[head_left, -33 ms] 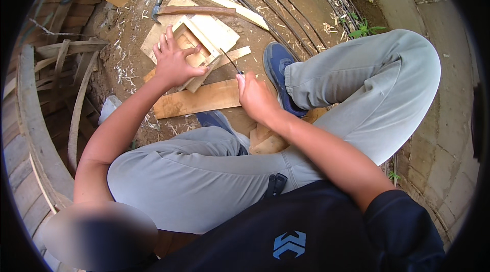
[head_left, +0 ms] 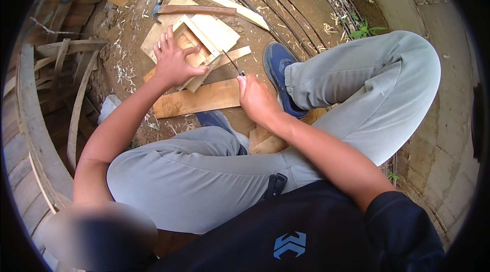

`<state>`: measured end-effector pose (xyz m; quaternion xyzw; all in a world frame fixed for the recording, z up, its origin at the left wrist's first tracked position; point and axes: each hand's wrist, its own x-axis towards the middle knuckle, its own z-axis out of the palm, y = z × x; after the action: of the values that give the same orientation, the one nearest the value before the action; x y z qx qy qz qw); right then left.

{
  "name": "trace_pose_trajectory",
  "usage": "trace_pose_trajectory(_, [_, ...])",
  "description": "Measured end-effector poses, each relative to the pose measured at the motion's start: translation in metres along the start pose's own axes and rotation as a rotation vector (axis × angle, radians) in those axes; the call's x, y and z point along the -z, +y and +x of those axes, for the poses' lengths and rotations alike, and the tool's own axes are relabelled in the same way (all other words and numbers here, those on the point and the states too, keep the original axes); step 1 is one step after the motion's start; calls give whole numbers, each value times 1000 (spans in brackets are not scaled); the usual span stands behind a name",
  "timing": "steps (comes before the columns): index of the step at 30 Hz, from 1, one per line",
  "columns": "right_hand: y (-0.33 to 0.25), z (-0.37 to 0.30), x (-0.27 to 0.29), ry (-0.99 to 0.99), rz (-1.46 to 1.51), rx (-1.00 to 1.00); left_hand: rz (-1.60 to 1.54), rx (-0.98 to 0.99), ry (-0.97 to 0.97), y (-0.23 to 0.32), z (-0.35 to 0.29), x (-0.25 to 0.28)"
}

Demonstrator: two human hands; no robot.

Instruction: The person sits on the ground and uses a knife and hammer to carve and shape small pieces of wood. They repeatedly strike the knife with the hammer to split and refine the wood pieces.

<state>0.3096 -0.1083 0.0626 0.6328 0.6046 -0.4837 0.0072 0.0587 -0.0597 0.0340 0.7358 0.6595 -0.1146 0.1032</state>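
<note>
Very little moves since the earlier frame: the thin dark tool shifts slightly, its tip a touch nearer the right hand, while the left hand and the box stay put. The right hand is curled closed around the near end of the tool, whose handle is mostly hidden in the fist. The shaft points away from that hand, up and to the left, toward the box's corner; whether the tip touches the wood I cannot tell.

The left hand is spread wide over the open wooden box, fingers apart and laid over its left side and near end. The box sits under and just right of this hand, tilted, on a pale board. Beyond the left hand's fingertips lies a hammer, its head to the left and its wooden handle running right. Farther out from both hands is a curved pale strip. A narrow strip lies just beyond the right hand, a brown plank stretches between the wrists, and a blue shoe stands right of the right hand.
</note>
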Motion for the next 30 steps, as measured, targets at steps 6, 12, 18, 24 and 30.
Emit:
trace_pose_trajectory(6, [-30, 8, 19, 116, 69, 95, -25, -7, 22, -1, 1, -1])
trace_pose_trajectory(12, [-23, 47, -1, 107, 61, 127, -19, -12, 31, -1, 0, -2])
trace_pose_trajectory(18, [-16, 48, -9, 103, 60, 111, -12, -22, 43, -2, 1, -5])
trace_pose_trajectory(24, [-16, 47, -9, 100, 68, 114, -5, -13, 30, 0, 1, -3])
trace_pose_trajectory(30, [-11, 47, -9, 62, 32, 104, -2, -13, 22, 0, 1, -2])
